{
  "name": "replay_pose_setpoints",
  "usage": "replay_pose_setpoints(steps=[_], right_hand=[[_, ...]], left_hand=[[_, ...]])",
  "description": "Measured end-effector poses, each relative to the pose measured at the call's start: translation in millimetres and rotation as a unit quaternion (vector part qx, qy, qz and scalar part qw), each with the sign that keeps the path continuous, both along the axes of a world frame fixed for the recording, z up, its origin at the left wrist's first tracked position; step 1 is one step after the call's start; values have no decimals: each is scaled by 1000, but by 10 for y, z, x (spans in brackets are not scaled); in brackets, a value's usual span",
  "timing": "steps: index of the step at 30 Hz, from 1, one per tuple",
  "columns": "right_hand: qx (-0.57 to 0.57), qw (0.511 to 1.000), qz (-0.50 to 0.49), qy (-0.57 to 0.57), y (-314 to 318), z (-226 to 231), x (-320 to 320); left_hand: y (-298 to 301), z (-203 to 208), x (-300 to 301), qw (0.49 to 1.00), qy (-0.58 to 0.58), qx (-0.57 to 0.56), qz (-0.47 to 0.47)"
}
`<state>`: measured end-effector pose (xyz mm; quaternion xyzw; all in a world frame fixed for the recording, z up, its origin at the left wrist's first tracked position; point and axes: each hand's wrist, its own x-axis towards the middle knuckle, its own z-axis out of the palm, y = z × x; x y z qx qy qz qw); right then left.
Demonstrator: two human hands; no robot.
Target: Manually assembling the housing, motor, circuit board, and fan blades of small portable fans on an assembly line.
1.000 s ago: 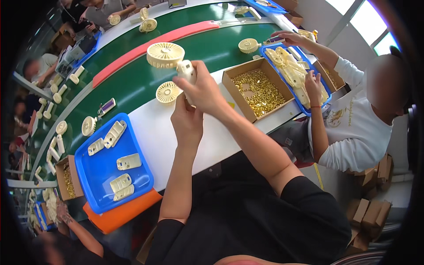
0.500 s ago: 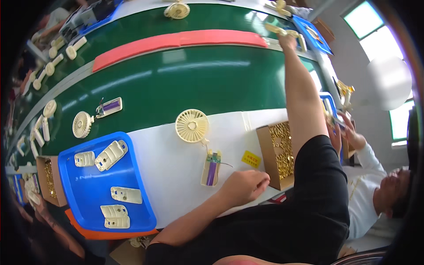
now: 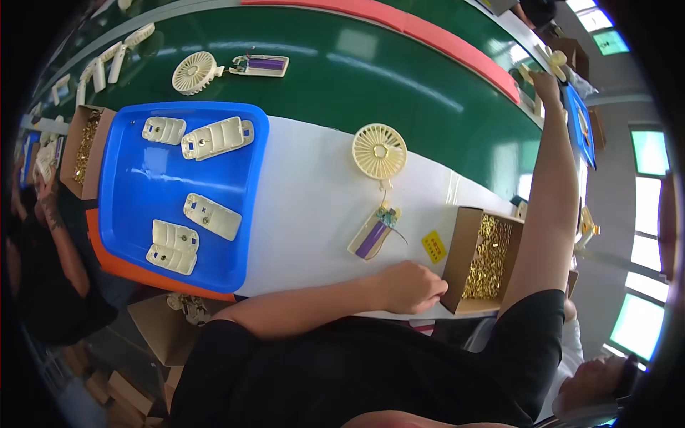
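My left hand (image 3: 412, 287) rests curled at the front edge of the white work surface, beside a cardboard box. Its fingers are bent in, and whatever they might hold is hidden. Just beyond it lies an opened cream fan handle (image 3: 372, 235) with a purple battery and small green circuit board, wired to a round cream fan head (image 3: 379, 151). My right arm stretches far across to the right, where my right hand (image 3: 548, 87) closes on a cream fan part (image 3: 526, 74), small and partly covered by the fingers.
A blue tray (image 3: 260, 182) holds several cream handle shells. The cardboard box (image 3: 457, 267) contains gold-coloured metal pieces; a yellow label (image 3: 433, 246) lies beside it. Another wired fan (image 3: 194, 73) sits behind the tray. Red foam strips (image 3: 457, 48) cross the green table. Co-workers are at both sides.
The whole view has turned, so the table appears rotated and the tray higher. My right hand stays stretched out at the far fan parts. My left hand remains curled near the box.
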<state>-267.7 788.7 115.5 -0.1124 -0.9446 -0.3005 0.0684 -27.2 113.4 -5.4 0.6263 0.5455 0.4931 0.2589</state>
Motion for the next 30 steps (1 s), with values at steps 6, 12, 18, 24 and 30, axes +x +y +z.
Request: replay_pose_setpoints(steps=[6, 12, 18, 24, 30], right_hand=[[-568, 819, -64, 37, -4566, -97, 371], [-541, 830, -60, 121, -5903, -434, 2059], [-555, 800, -86, 209, -6056, -1031, 2692], [-670, 679, -33, 298, -6192, -1415, 2674], [-737, 575, 19, 355, -6041, -1275, 2863]], left_hand=[[-235, 64, -266, 993, 19, -47, 103], [-996, 179, -423, 917, -106, -49, 382], [-950, 241, -485, 847, 160, -182, 473], [-811, 147, -632, 837, 127, -306, 435], [-753, 41, -578, 896, -216, -213, 325]])
